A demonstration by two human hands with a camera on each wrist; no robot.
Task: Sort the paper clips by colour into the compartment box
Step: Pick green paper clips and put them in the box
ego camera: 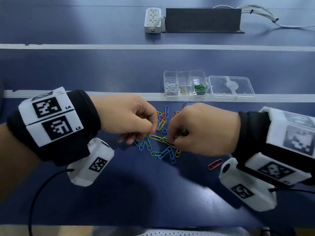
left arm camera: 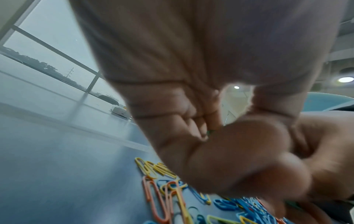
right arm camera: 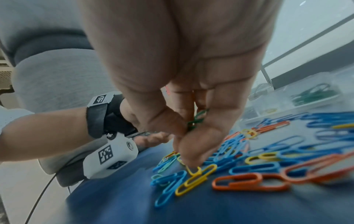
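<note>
- Three compartments of the clear plastic box [ego camera: 185, 83] hold clips so far: white ones at its 9 o'clock end, a couple of yellow in the middle, green at its 3 o'clock end. The far row looks empty, though glare makes that hard to judge.
- Most of the work is left, I'd say: a loose pile of paper clips [ego camera: 161, 133] in blue, yellow, orange-red and a few green lies on the blue worktop [ego camera: 153, 193] at 6 o'clock from the box, between the two hands.
- One red clip [ego camera: 215, 164] lies apart at 4 o'clock from the pile.
- Right hand [ego camera: 201, 130] keeps several green clips [right arm camera: 197, 119] tucked under its curled fingers [right arm camera: 191, 153] while the tips press down on a yellow clip [right arm camera: 193, 170].
- Left hand [ego camera: 129, 116] has fingers [left arm camera: 195, 125] curled tight against the thumb, with a speck of green between them; a clip, I'd guess.
- Clips are thin coated wire loops, glossy and slippery-looking; the box is rigid, its hinged lid [ego camera: 231, 86] lying open at 3 o'clock.
</note>
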